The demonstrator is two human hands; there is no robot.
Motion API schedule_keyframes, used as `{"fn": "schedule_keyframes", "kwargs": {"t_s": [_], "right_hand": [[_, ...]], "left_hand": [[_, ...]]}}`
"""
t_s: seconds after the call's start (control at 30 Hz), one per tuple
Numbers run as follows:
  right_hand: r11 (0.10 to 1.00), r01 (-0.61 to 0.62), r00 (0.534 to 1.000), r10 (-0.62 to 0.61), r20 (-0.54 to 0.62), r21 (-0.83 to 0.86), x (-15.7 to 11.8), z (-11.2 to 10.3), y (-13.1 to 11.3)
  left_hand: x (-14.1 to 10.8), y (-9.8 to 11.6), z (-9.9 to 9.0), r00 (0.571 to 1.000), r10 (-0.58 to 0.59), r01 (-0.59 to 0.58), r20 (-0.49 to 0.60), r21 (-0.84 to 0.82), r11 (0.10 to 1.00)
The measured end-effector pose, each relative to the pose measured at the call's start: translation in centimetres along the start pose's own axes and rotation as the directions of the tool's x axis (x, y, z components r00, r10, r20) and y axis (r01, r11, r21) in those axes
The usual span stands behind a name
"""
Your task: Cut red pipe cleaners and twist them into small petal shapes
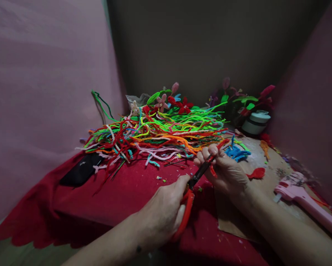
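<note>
Fingertips are at risk: the left hand (166, 210) clenches red-handled scissors (192, 188), blades closing on the red pipe cleaner (214, 162) pinched by the right hand (227, 171) (just before the pile (160, 135)).

Dim corner, dark brown back wall (205, 44), pink walls (44, 74) on both sides, table under red cloth (121, 192), weak light
</note>
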State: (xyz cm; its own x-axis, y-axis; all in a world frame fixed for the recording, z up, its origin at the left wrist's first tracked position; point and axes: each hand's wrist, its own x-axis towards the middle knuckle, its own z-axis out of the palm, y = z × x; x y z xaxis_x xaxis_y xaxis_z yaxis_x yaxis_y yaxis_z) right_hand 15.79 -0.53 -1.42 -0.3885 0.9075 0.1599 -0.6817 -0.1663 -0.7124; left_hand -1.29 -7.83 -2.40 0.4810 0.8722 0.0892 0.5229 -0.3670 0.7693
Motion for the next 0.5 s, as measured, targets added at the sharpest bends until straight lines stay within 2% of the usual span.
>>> {"fn": "schedule_keyframes", "kwargs": {"t_s": [0.23,0.43,0.5], "right_hand": [[1.000,-0.016,1.000,0.016,0.017,0.008,0.1,0.0,0.1],[0.999,-0.024,1.000,0.024,0.009,0.037,0.0,-0.3,0.3],[0.999,-0.026,1.000,0.026,0.000,0.030,0.1,-0.6,0.4]], "left_hand": [[-0.1,-0.9,0.8,0.999,0.017,-0.019,-0.034,-0.036,0.999],[-0.1,-0.9,1.1,1.000,0.024,-0.024,0.012,-0.045,0.999],[-0.2,-0.8,1.5,1.000,0.015,-0.015,-0.016,-0.033,0.999]]}}
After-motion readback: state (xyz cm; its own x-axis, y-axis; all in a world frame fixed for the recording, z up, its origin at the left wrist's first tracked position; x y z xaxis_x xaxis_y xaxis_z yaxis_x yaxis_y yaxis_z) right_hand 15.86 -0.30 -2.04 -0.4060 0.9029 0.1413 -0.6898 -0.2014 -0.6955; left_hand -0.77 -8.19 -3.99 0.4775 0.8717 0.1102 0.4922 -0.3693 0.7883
